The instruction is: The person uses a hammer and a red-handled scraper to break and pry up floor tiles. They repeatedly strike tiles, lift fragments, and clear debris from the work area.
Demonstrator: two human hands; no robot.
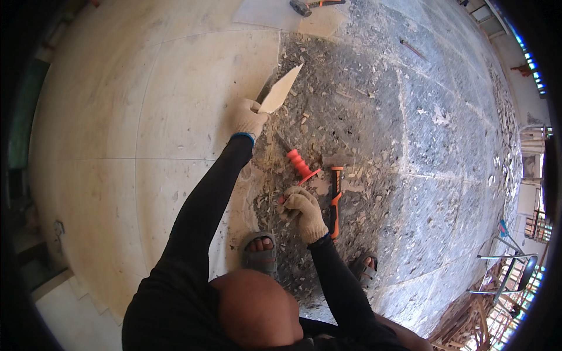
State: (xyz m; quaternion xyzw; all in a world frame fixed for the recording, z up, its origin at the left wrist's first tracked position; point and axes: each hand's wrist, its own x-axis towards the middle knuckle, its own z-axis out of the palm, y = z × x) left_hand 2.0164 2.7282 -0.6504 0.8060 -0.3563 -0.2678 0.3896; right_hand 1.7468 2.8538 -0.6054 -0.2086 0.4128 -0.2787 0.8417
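Observation:
My left hand (249, 119), in a cream knit glove, grips a thin, pale broken piece of floor covering (283, 91). The piece is tilted up at the border between the pale floor and the stripped grey floor. My right hand (304, 213), gloved too, is lower down with curled fingers. A small bit of red shows at its fingertips, but I cannot make out what it is. Just beyond the right hand lies a chisel (299, 163) with a red ribbed grip and guard. Beside it on the right rests a hammer (335, 196) with an orange and black handle.
Pale smooth flooring (181, 99) covers the left side; rough grey floor (374, 128) strewn with chips lies right. Another hammer (302, 7) is at the far edge, and a thin rod (414, 51) far right. A chair (515, 266) stands right. My sandaled feet (259, 248) are close by.

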